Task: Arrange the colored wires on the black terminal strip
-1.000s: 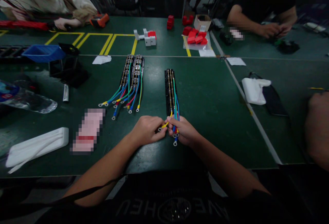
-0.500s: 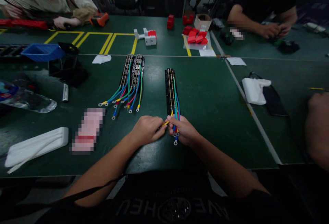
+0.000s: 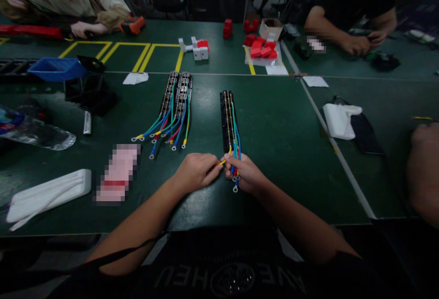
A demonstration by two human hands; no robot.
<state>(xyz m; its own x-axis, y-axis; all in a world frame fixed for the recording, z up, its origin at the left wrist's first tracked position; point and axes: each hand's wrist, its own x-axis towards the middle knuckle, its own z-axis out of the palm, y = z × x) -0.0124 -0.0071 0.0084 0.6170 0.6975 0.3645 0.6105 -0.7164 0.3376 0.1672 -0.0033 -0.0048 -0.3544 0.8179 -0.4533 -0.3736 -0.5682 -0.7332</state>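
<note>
A long black terminal strip lies lengthwise on the green table in front of me, with yellow, green, blue and red wires running down it. My left hand is closed, pinching the end of the yellow wire. My right hand is closed round the bundle of coloured wires at the strip's near end, and their ring terminals poke out below the fingers. The two hands almost touch.
Two more wired strips lie to the left. Farther left are a pink blurred item, a white packet, a plastic bottle and a blue bin. Red parts sit at the back. Other people's hands work nearby.
My left hand has closed further over the yellow wire's end, hiding its ring terminal. The right hand has barely moved.
</note>
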